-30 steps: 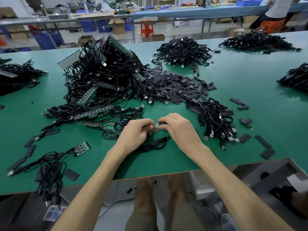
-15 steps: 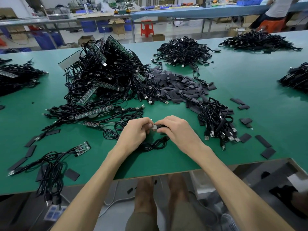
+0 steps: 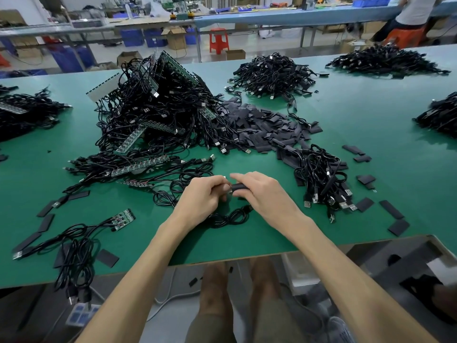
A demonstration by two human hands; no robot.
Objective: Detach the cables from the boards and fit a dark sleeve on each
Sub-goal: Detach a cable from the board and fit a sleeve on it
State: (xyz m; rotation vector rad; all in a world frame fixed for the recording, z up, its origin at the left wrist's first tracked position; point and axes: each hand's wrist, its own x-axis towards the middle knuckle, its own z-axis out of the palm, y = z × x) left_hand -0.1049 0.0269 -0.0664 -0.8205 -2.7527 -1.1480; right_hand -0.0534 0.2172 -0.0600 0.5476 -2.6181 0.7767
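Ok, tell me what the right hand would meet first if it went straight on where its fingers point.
The left hand: the right hand, pinching the dark sleeve, points left at its fingers, curled round the cable just beyond the sleeve, seemingly at the same height.

Red stool [image 3: 218,40], blue crates [image 3: 132,37], cardboard box [image 3: 176,38] beyond.

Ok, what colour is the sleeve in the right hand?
Black. The sleeve shows in the head view, held by the right hand.
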